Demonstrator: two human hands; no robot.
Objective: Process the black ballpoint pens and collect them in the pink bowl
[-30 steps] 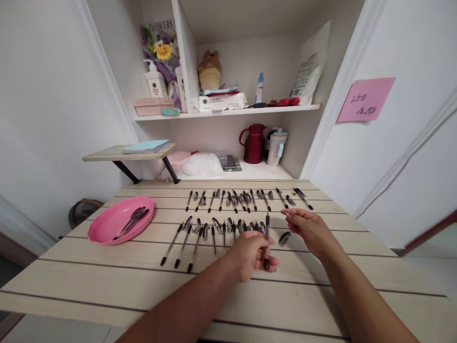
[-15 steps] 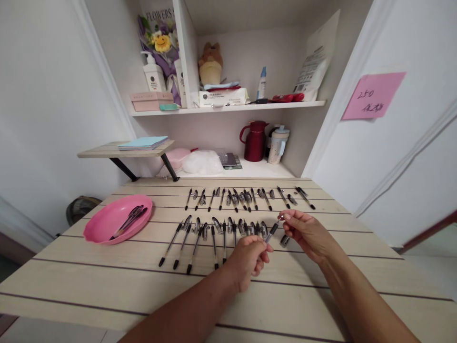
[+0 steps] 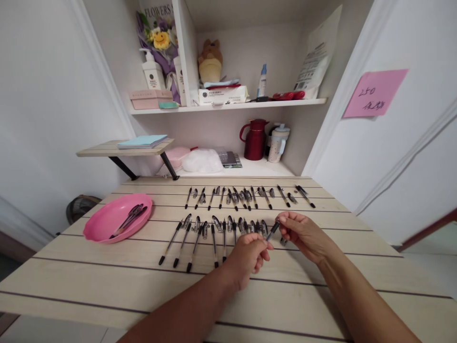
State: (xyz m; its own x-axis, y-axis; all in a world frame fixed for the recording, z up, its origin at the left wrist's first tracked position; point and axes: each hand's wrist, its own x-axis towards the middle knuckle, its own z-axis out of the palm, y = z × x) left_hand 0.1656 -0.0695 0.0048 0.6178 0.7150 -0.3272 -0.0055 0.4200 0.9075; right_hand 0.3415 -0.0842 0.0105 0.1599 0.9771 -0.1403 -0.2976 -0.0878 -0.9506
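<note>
Gripping a pen in the left hand, held it slanted above the table, upper end toward the right hand. Had the left thumb and fingers clamped on the barrel. Had the right thumb and fingertips pinched together at the pen's upper end; could not tell the tip apart from anything small between them. Saw a dark cap on the table just beside the right hand, partly hidden by it. Left of the hands, found a near row of pens laid side by side, with loose caps near their upper ends, and beyond it a far row of pens with caps among them. Well off to the left, saw a pink bowl with a few pens inside. At the back, made out a red jug beside a pale cup, and to the left a raised stand with blue paper on top.
</note>
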